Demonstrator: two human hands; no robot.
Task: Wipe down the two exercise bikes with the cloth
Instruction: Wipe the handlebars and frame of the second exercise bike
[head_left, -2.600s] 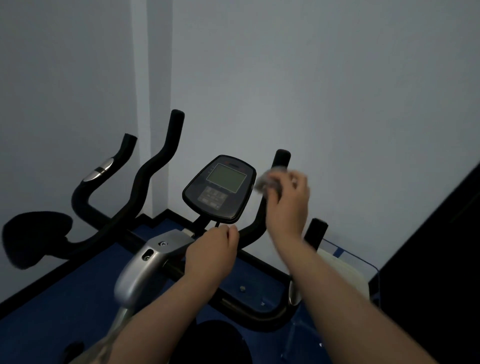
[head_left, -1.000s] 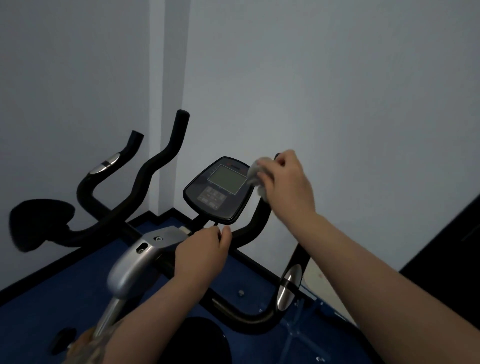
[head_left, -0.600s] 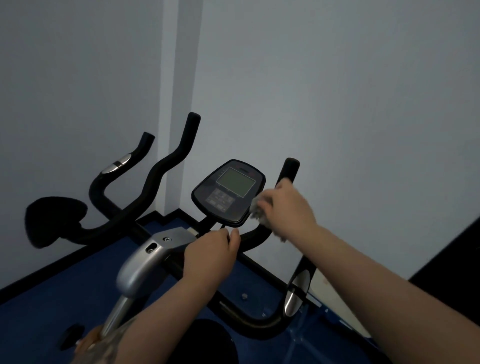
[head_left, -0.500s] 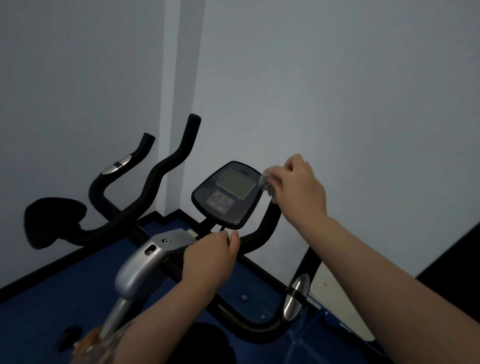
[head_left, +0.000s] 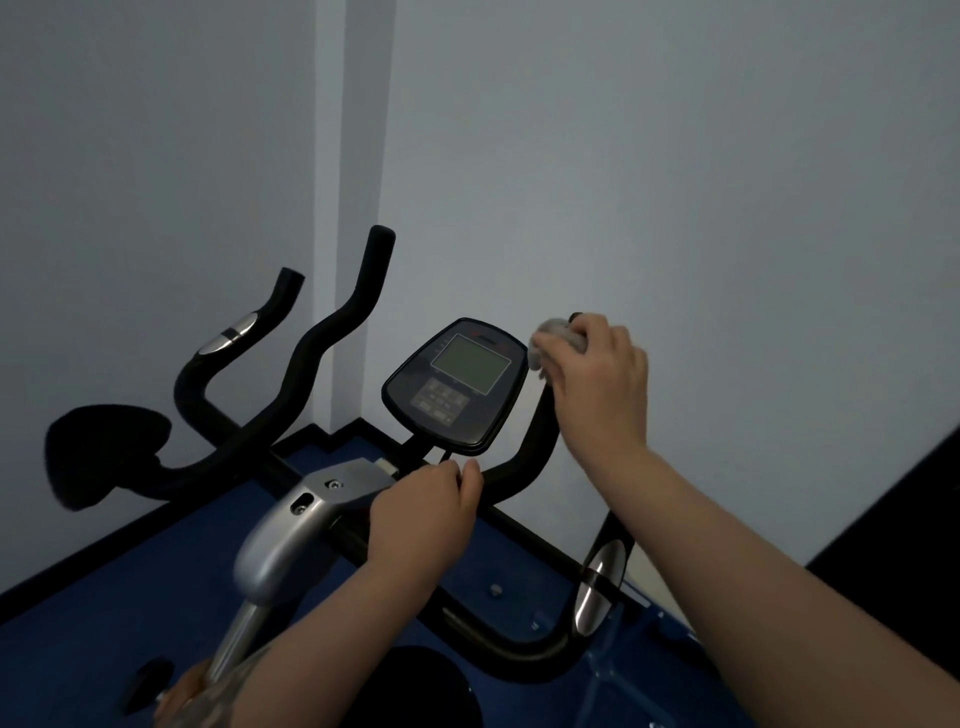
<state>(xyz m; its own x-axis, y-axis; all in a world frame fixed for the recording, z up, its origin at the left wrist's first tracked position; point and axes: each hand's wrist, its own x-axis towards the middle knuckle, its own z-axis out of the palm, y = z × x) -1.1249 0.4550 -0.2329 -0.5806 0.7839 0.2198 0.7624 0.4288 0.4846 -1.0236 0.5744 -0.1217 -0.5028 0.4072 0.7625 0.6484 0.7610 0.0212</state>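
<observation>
- My right hand (head_left: 602, 384) is raised at the top end of the right handlebar (head_left: 535, 441) of the near exercise bike (head_left: 291, 540). Its fingers are curled around a bunched light grey cloth (head_left: 558, 338).
- The cloth sticks out at the left of my fist and covers the tip of this handlebar; only a small black piece of the tip shows above my fingers.
- The cloth is just beside the upper right edge of the console (head_left: 457, 384), but I cannot tell if it touches it.
- My left hand (head_left: 423, 525) is lower, on the middle bar of the handlebars, just under the lower edge of the console. Its fingers are curled around this bar and hold nothing else.
- The console has a grey screen in its upper part and a group of buttons below it.
- At the left of my left hand there is the silver metal stem of the bike.
- The lower loop of the handlebar, with a silver sensor plate (head_left: 597, 592), is near the right forearm.
- The second exercise bike (head_left: 218, 415) stands at the left, near the corner of the walls, with two black handlebars pointing up and a black saddle (head_left: 104, 452) at the far left.
- The floor (head_left: 104, 623) under both bikes is blue, and the walls (head_left: 675, 182) are pale grey.
</observation>
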